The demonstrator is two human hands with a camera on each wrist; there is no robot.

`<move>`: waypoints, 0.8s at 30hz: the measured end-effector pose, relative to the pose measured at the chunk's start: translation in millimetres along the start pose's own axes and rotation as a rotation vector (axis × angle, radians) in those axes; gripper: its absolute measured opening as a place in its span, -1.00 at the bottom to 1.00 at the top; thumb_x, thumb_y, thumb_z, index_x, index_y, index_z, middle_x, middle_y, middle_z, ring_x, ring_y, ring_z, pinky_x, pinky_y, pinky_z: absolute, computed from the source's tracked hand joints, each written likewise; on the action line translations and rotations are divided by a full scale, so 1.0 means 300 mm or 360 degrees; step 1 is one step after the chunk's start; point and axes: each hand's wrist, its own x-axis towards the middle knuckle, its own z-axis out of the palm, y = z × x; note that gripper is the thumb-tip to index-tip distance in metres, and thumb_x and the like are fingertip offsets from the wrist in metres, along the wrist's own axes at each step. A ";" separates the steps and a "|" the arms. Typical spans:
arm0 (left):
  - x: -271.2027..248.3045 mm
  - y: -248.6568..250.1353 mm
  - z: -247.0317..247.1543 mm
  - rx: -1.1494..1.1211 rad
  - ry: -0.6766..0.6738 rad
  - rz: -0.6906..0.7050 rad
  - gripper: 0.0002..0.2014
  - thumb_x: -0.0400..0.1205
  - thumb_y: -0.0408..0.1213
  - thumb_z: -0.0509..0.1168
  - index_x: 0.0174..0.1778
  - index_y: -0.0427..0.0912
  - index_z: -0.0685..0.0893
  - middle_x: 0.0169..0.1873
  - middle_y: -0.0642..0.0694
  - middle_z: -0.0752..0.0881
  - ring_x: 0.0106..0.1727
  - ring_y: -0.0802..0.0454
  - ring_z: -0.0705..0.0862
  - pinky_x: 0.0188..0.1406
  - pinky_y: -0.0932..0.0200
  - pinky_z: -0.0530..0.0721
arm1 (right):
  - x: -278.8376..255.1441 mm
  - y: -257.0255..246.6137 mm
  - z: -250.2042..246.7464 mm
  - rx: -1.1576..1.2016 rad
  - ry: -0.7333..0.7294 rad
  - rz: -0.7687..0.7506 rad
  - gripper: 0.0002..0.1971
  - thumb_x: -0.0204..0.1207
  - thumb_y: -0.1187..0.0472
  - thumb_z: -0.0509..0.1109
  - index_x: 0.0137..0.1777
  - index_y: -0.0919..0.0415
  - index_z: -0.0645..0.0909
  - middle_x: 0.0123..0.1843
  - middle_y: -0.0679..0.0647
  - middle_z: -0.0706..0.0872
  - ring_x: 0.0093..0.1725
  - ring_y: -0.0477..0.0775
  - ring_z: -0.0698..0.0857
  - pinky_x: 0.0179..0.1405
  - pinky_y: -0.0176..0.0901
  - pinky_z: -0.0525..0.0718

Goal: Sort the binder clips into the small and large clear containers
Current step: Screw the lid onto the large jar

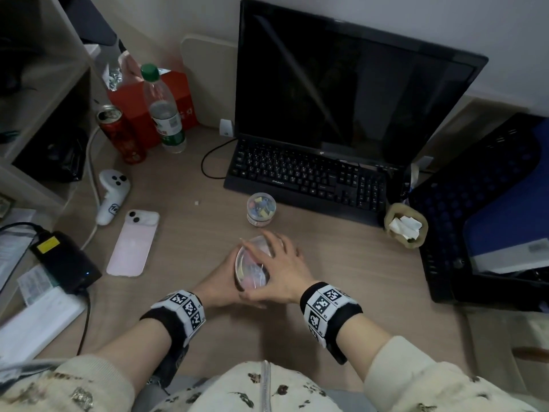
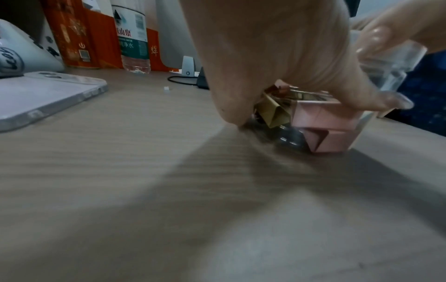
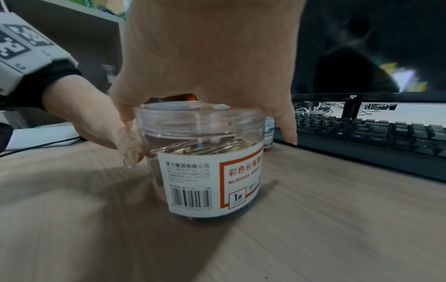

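The large clear container [image 1: 252, 272] stands on the desk in front of me, with a white label and pink and gold binder clips [image 2: 321, 116] inside. My left hand [image 1: 219, 281] grips its left side low down. My right hand [image 1: 282, 272] comes from above, its fingers curled round the clear lid [image 3: 200, 114] on top. Silver clip handles [image 3: 200, 148] show through the wall. The small clear container [image 1: 261, 209] stands farther back by the keyboard, closed, with several coloured clips inside. No loose clips are in sight.
A black keyboard [image 1: 309, 173] and monitor [image 1: 350, 84] stand behind. A pink phone [image 1: 133, 242], white controller [image 1: 111, 194], bottle [image 1: 165, 111], red can [image 1: 121, 135] and red box lie left. A black power brick [image 1: 65, 260] and papers sit near left; a tissue holder [image 1: 405, 226] right.
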 end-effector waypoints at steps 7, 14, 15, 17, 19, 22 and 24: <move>0.003 0.041 -0.008 0.0002 0.0046 0.0177 0.09 0.08 -0.36 0.78 0.43 0.20 0.31 0.34 0.49 0.52 0.41 0.40 0.52 0.44 0.25 0.51 | 0.010 0.003 -0.004 -0.0121 0.0018 -0.0081 0.02 0.22 -0.46 0.39 0.58 -0.47 -0.18 0.71 -0.05 -0.15 0.64 0.31 -0.14 0.49 0.54 0.06; 0.024 0.026 -0.005 -0.0041 0.0028 0.0202 0.07 0.06 -0.28 0.78 0.47 0.00 0.36 0.34 0.17 0.62 0.43 0.23 0.57 0.41 0.34 0.48 | 0.036 0.023 -0.029 -0.0402 -0.0042 -0.0387 0.01 0.26 -0.35 0.42 0.60 -0.47 -0.16 0.72 -0.11 -0.20 0.63 0.42 -0.23 0.45 0.69 -0.11; 0.021 0.017 -0.006 -0.0028 0.0041 0.0171 0.09 0.03 -0.17 0.77 0.46 0.00 0.34 0.36 0.18 0.59 0.43 0.24 0.55 0.42 0.35 0.47 | 0.041 0.024 -0.027 -0.0437 -0.0039 -0.0429 0.00 0.26 -0.35 0.41 0.60 -0.47 -0.15 0.72 -0.13 -0.20 0.63 0.44 -0.23 0.44 0.69 -0.06; 0.016 0.008 -0.011 0.0004 0.0052 0.0129 0.13 0.01 -0.04 0.74 0.48 -0.02 0.30 0.38 0.24 0.53 0.43 0.30 0.53 0.40 0.40 0.45 | 0.046 0.027 -0.019 -0.0479 -0.0021 -0.0497 -0.02 0.26 -0.35 0.40 0.60 -0.46 -0.12 0.72 -0.15 -0.20 0.63 0.45 -0.21 0.42 0.65 0.07; 0.018 0.007 -0.013 0.0036 0.0049 0.0101 0.17 0.02 -0.03 0.74 0.52 -0.07 0.27 0.37 0.29 0.52 0.42 0.37 0.52 0.40 0.41 0.44 | 0.048 0.028 -0.015 -0.0503 0.0001 -0.0517 -0.02 0.25 -0.35 0.39 0.60 -0.46 -0.11 0.73 -0.13 -0.20 0.64 0.45 -0.20 0.41 0.63 0.10; 0.016 0.003 -0.013 0.0029 0.0069 0.0091 0.16 0.03 -0.07 0.75 0.53 -0.06 0.28 0.40 0.20 0.53 0.45 0.29 0.52 0.45 0.31 0.47 | 0.044 0.027 -0.016 -0.0553 0.0026 -0.0497 -0.03 0.27 -0.40 0.34 0.61 -0.45 -0.15 0.73 -0.10 -0.26 0.64 0.43 -0.29 0.39 0.75 -0.10; 0.009 0.009 -0.012 0.0014 0.0088 0.0106 0.12 0.07 -0.11 0.74 0.53 0.00 0.29 0.39 0.21 0.57 0.46 0.24 0.53 0.47 0.22 0.49 | 0.031 0.015 -0.013 -0.0612 0.0083 -0.0456 -0.07 0.31 -0.46 0.23 0.61 -0.44 -0.19 0.71 -0.08 -0.35 0.63 0.41 -0.41 0.29 0.81 -0.29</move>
